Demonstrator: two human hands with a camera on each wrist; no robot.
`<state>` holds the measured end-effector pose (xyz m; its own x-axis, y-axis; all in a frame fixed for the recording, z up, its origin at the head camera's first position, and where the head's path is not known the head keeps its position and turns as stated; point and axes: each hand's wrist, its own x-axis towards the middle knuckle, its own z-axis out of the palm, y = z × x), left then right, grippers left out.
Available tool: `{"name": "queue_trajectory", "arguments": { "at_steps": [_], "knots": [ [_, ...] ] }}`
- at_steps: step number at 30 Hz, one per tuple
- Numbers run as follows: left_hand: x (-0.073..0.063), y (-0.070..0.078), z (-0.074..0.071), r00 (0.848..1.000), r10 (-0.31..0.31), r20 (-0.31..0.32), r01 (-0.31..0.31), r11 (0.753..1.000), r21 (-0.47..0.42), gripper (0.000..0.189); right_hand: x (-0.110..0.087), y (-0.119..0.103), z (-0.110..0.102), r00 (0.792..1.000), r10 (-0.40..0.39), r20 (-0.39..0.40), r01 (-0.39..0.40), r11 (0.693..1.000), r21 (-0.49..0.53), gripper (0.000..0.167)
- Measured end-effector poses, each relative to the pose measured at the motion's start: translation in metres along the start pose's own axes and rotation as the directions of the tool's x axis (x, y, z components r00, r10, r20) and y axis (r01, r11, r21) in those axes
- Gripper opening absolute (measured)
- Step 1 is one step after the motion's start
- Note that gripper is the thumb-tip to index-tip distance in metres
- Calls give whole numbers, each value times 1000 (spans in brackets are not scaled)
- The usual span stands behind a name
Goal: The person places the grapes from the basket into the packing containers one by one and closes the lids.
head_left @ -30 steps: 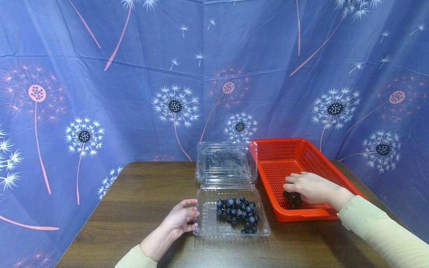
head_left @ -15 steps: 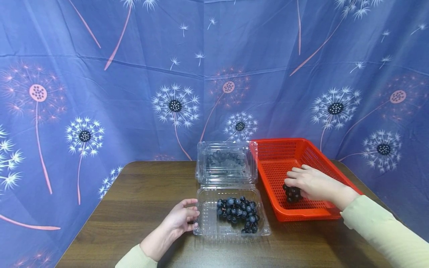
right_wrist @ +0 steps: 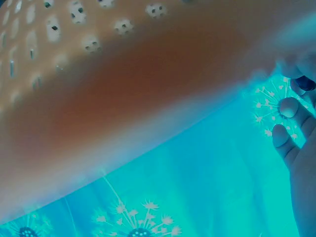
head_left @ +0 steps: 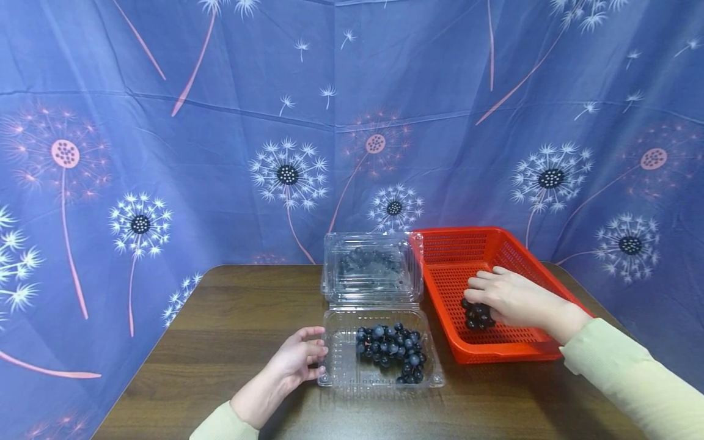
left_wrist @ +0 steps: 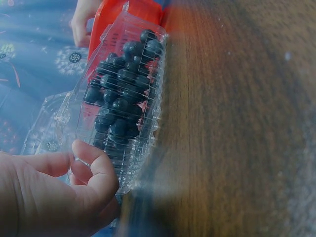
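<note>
My left hand (head_left: 289, 365) pinches the left rim of an open clear plastic clamshell box (head_left: 340, 354), with thumb and fingers bent at its edge in the left wrist view. A bunch of dark grapes (head_left: 389, 345) lies in the right part of the box. Over in the red basket (head_left: 497, 352), my right hand (head_left: 519, 300) holds a smaller bunch of dark grapes (head_left: 477, 316) near the basket's front. Its fingertips are partly hidden in the head view. A dark grape (right_wrist: 306, 83) shows beside the fingers in the right wrist view.
The clamshell's raised lid (head_left: 371, 287) leans back behind the box, against the basket's left side. A brown wooden table (head_left: 236, 311) carries everything. Behind it hangs a blue cloth (head_left: 220, 153) with dandelion prints.
My right hand has risen slightly in the basket, and the small bunch of grapes has come up with it and shows more. My left hand and the box have stayed put.
</note>
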<state>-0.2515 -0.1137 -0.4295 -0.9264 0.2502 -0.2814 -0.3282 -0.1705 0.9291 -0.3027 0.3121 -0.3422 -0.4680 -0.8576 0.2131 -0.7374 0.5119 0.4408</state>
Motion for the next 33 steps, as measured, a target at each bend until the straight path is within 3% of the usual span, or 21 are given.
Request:
{"name": "queue_trajectory", "arguments": {
  "at_steps": [7,22,33],
  "knots": [
    [0,0,0,1000,6,5,-6,1000,0,50,6,0,-8,1000,-11,-28,10,1000,-12,44],
    [1,0,0,1000,5,5,-5,1000,-1,49,13,-1,-25,1000,16,8,-16,1000,-15,45],
    [1,-2,-1,1000,8,6,-8,1000,3,50,22,2,-34,1000,-21,-21,21,999,-43,43]
  ]
}}
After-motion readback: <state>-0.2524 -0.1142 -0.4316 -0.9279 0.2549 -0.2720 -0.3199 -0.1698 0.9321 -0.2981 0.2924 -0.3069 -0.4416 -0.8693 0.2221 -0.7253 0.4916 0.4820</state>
